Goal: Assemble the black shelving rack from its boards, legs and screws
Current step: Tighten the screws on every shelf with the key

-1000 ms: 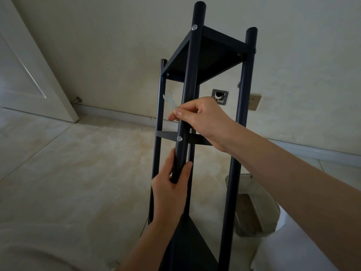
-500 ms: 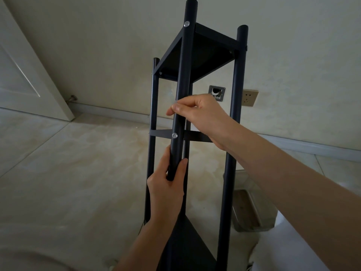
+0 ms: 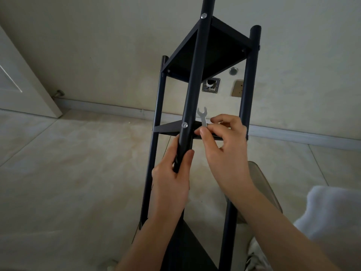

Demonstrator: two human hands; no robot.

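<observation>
The black shelving rack (image 3: 246, 79) stands upright on the floor in front of me, with a top board (image 3: 205, 53), a middle board (image 3: 168, 128) and a lower board (image 3: 187, 249) fixed between round legs. My left hand (image 3: 172, 182) grips the near leg (image 3: 195, 83) just below a silver screw head (image 3: 184, 125) at the middle board. My right hand (image 3: 224, 149) pinches a small flat silver wrench (image 3: 202, 116), its open jaw pointing up, just right of that leg at the middle board's level.
A clear plastic container (image 3: 261, 184) sits on the tiled floor behind the rack's right leg. White fabric (image 3: 332, 216) lies at the lower right. On the wall behind are a socket plate (image 3: 237, 90) and a metal fitting (image 3: 211, 85). A white door (image 3: 19, 75) stands at left.
My right hand has dropped from the near leg's upper part down to the middle board, and the wrench now shows right of the leg. My left hand keeps its grip.
</observation>
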